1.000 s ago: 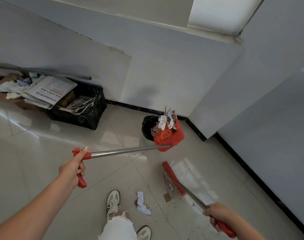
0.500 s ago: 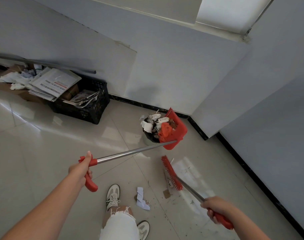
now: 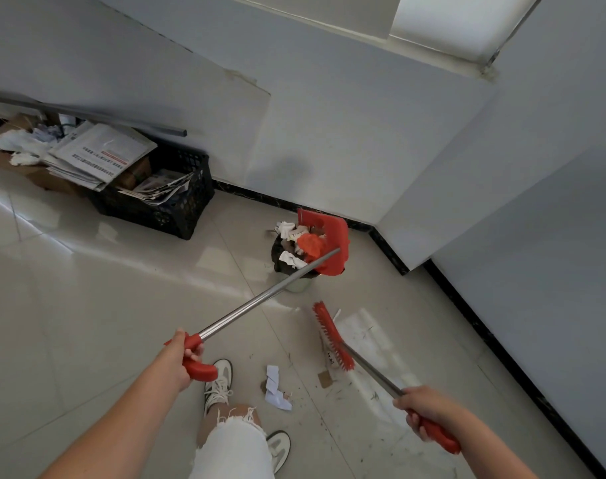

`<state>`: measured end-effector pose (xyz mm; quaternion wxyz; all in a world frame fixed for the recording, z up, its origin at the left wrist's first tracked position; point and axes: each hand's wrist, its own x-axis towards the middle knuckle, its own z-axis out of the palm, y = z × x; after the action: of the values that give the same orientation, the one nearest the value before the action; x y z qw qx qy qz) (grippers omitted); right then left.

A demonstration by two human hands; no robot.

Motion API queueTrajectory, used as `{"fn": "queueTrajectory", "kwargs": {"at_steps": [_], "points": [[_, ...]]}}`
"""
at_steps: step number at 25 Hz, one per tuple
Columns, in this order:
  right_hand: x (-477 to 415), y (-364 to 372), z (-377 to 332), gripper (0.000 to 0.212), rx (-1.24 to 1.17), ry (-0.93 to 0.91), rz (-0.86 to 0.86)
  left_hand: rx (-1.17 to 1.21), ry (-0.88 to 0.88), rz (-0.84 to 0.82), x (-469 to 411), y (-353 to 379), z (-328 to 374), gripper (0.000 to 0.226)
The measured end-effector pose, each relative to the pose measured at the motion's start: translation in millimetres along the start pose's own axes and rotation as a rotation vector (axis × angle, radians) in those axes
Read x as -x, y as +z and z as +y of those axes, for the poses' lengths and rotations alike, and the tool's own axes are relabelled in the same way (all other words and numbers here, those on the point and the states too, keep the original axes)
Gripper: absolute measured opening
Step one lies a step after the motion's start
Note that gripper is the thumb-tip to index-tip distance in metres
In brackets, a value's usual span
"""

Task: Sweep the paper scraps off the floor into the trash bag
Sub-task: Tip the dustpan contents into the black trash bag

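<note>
Paper scraps, white and crumpled [image 3: 287,259]: heaped at the mouth of the small bin lined with a black trash bag [image 3: 280,261], which stands on the glossy beige tiled floor [image 3: 87,288] near the wall corner.

Far left, against the wall: loose stack of printed newspapers [image 3: 101,157] overhanging a black plastic lattice crate [image 3: 177,209].

Left hand [image 3: 180,357]: fingers curled tight around the red curved grip of a long-handled red plastic dustpan [image 3: 329,243]. Its shiny metal shaft runs up and to the right; the pan is tipped steeply over the bin, its mouth turned toward the scraps.

Lower centre: white lace-up sneakers [image 3: 220,382] and a frayed white trouser leg [image 3: 232,444], standing on the tiles.

Just right of the sneaker: folded white paper scrap [image 3: 274,385] lying on the floor, with a small brown cardboard piece [image 3: 325,379] and fine dark debris beside it.

Right of centre: red-bristled broom head [image 3: 331,335], bristles at the floor, on a metal shaft slanting down to the right.

Right hand [image 3: 426,407]: closed firmly around the broom's red grip, the end of which juts out below the fist.
</note>
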<state>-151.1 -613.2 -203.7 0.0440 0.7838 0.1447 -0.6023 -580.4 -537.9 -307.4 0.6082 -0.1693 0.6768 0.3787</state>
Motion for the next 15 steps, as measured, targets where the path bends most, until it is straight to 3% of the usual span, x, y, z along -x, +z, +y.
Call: {"fn": "queueTrajectory", "kwargs": {"at_steps": [3,5,15], "points": [[-2.8,0.8,1.2,0.018,0.003,0.006,0.011,0.048,-0.098,-0.032,5.1,-2.7,-13.0,0.039],[-2.1,1.9,1.1,0.010,-0.003,0.005,0.015,0.113,-0.146,-0.062,11.2,-4.9,-20.5,0.041],[0.2,2.5,1.6,0.014,0.001,0.011,0.040,0.274,-0.206,-0.165,15.6,-21.7,-79.6,0.048]]}}
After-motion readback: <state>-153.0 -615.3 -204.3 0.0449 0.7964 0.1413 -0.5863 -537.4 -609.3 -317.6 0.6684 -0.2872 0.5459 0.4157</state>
